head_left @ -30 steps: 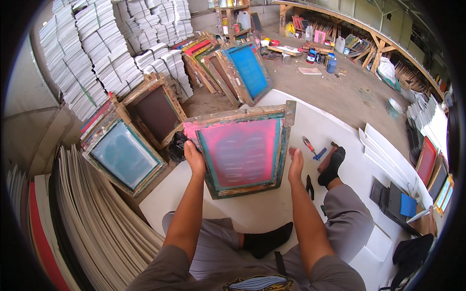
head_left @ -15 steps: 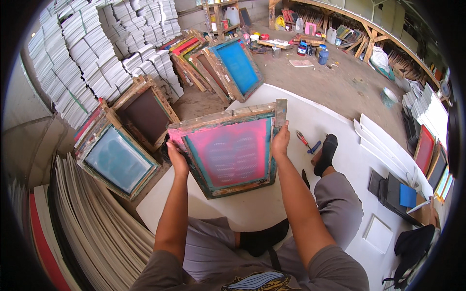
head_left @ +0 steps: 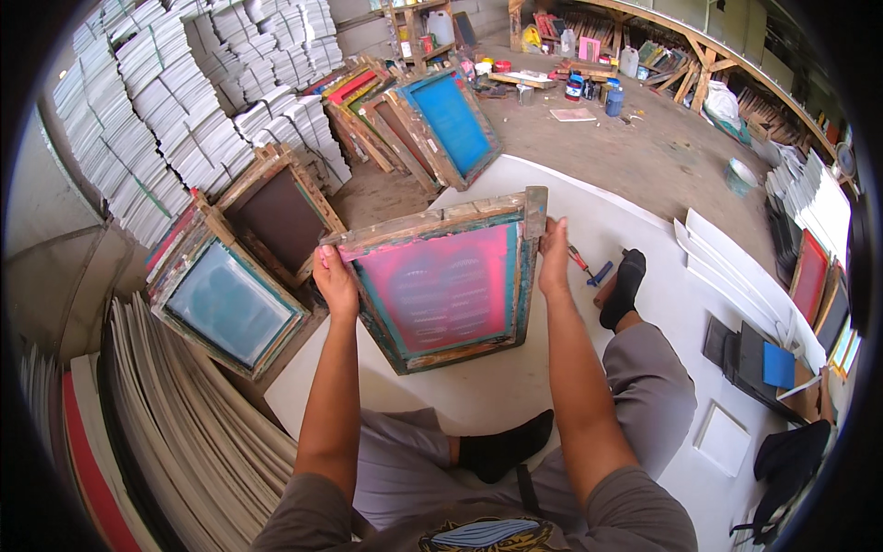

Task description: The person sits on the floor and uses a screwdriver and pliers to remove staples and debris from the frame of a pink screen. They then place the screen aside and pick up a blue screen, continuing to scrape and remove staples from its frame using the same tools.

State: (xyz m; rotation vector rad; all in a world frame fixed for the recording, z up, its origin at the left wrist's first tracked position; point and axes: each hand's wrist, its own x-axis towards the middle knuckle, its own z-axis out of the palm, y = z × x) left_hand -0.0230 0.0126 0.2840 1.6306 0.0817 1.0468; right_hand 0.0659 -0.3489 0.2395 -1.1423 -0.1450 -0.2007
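A silkscreen printing frame [head_left: 441,290] stands tilted in front of me, its lower edge on a white board. Its wooden rails are stained teal, and its mesh is pink with pale, partly readable patterns. My left hand [head_left: 337,283] is closed at the upper left corner, with the fingers bent on the wood. At the right rail my right hand [head_left: 554,262] lies along the outer edge with a loose grip. Its thumb is raised and its fingers are partly hidden. Beside it on the board lies a red-and-blue-handled tool [head_left: 589,267].
More screen frames lean on the left, one with pale blue mesh [head_left: 228,299], one with dark mesh [head_left: 276,213]. A blue-meshed frame [head_left: 448,129] stands farther back. Tall paper stacks [head_left: 138,120] and upright sheets [head_left: 184,396] flank my left. The white board [head_left: 635,386] extends under my legs.
My left hand has shifted up to the frame's upper left corner. My right hand has eased outward from the right rail, its thumb lifting. The frame has moved only slightly.
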